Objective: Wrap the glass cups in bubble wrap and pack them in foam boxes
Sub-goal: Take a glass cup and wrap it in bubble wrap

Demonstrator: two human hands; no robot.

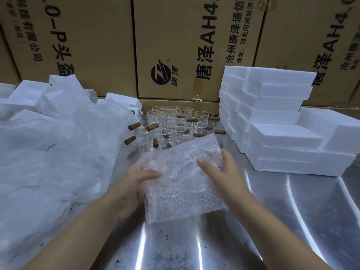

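Observation:
A sheet of bubble wrap [183, 180] is held up over the metal table [292, 221] at the centre. My left hand [134, 184] grips its left edge, thumb on top and fingers underneath. My right hand [224, 172] grips the right edge the same way. Whether a cup lies inside the wrap cannot be told. Behind it stand several clear glass cups [171, 123] with brown wooden handles, grouped close together. White foam boxes [272, 117] are stacked at the right.
A big heap of bubble wrap and plastic film [48, 149] covers the left of the table, with open foam pieces [27, 94] behind it. Tall cardboard cartons [175, 45] wall off the back. Dark specks lie on the near table.

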